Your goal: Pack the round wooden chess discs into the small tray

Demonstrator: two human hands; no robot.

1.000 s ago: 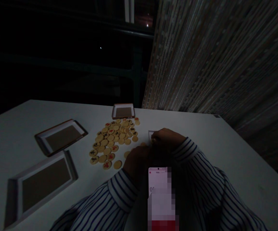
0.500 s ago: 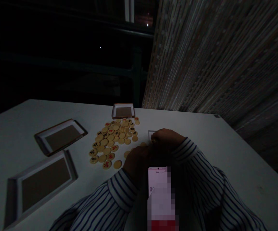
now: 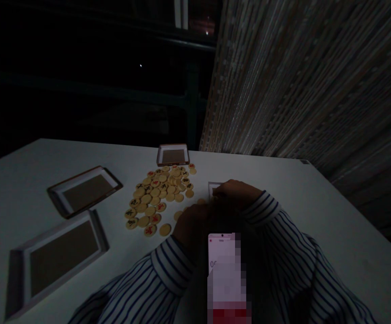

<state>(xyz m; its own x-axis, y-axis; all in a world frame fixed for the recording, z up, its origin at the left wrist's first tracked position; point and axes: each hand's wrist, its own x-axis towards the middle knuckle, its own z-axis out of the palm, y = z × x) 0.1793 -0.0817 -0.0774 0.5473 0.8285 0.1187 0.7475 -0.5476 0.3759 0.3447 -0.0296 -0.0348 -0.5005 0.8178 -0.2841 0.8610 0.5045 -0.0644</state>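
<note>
Holding the right hand and the left hand low, and pressing only lightly, would be in my judgement the good way to do this close work in such weak light, with one hand steadying while the other moves. The right hand is bent, its fingers curled down near a small tray, of which only a pale edge shows; the left hand is also curled, just beside it and nearer to the body. How wide each grip is spread, and what it holds or touches, I am not able to say, because the fingertips are lost in shadow. A loose disc lies just beside the left hand, and a second disc is partly hidden behind it. Further left is the heap of round pieces, some with red or black characters and some plain. Beyond the heap stands a far tray, and on the left side there are a middle tray and a near tray. These rest on the white desk; a lit phone, partly blurred out, shows between the striped sleeves, and a curtain hangs behind
</note>
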